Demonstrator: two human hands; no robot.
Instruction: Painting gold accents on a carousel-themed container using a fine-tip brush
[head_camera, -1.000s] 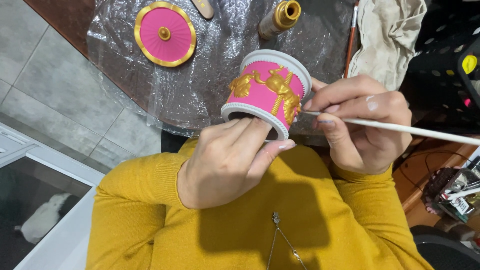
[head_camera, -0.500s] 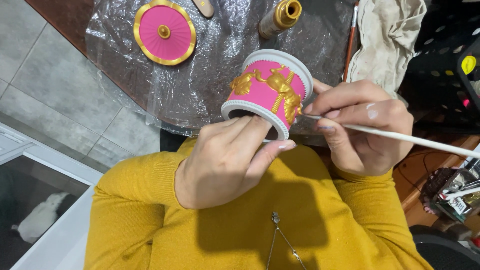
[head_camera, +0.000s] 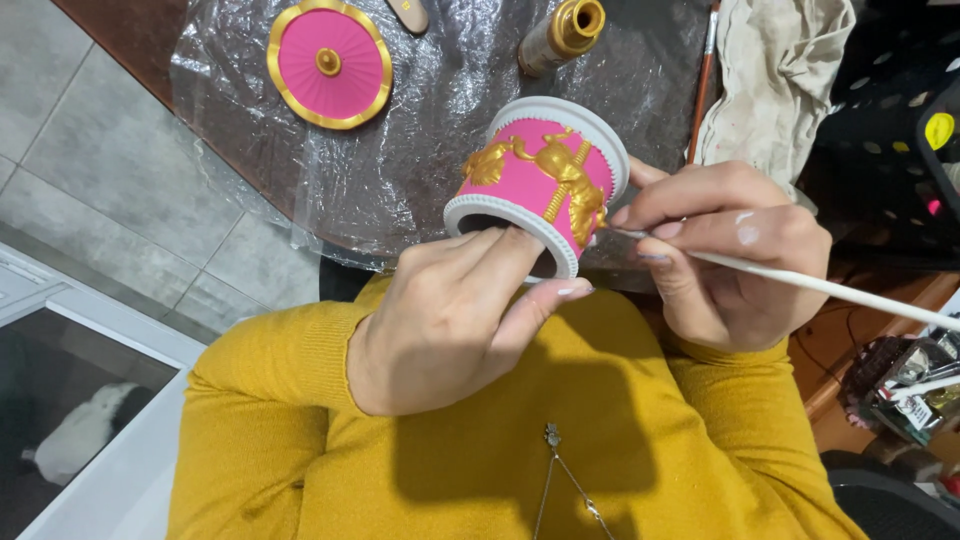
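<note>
My left hand grips a round pink pot with white rims and raised gold ornaments, fingers reaching inside its open end, and tilts it on its side. My right hand pinches a thin white paintbrush whose tip touches the gold ornament on the pot's right side. The matching pink lid with a gold rim and gold knob lies on the plastic sheet at the upper left.
A gold paint bottle stands open at the top. Beside it lie a second brush and a stained cloth. Grey floor tiles show at left. A cluttered holder sits at lower right.
Almost nothing has moved; the pot and both hands hold the same place, with the brush tip shifted slightly against the gold ornament.
</note>
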